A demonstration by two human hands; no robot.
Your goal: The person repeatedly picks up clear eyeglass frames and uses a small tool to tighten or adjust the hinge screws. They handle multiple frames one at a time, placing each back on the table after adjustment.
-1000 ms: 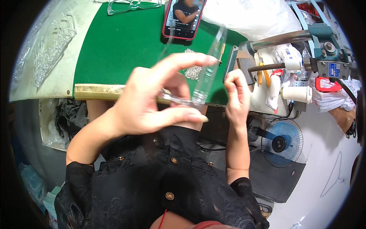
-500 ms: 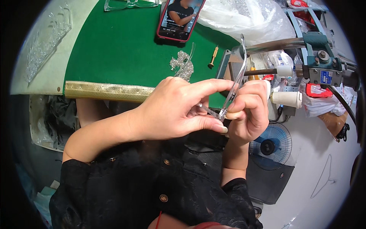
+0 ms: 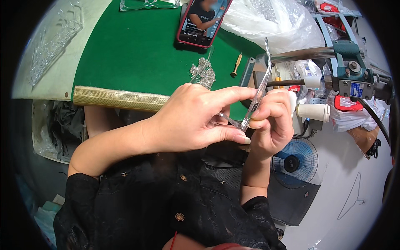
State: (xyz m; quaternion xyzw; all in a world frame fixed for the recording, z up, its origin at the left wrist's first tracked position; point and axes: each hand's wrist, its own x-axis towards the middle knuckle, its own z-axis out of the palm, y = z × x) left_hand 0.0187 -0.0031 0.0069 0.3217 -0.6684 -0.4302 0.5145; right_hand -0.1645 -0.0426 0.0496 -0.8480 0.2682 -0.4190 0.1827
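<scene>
Both hands are closed on a pair of clear eyeglasses, above the table's front edge. My left hand (image 3: 196, 118) grips the front part between thumb and fingers, and covers most of it. Its index finger reaches out to the clear temple arm (image 3: 262, 79), which points up and away. With bent fingers my right hand (image 3: 274, 121) pinches beside the hinge, where temple and front meet. Whether a small screw sits in those fingertips cannot be seen. Beyond the hands lie a heap of tiny silvery metal parts (image 3: 207, 78) and a small gold screwdriver (image 3: 236, 65).
A phone (image 3: 199, 40) showing a video leans at the back of the green mat (image 3: 125, 50). Clear frames (image 3: 56, 50) are stacked at left; another pair (image 3: 150, 5) lies at the back. A metal bench machine (image 3: 352, 75) and a white cup (image 3: 312, 111) stand right.
The whole view has shifted slightly, so the table things appear a little further right. Both hands keep nearly the same hold on the eyeglasses; the right fingertips have moved slightly at the hinge.
</scene>
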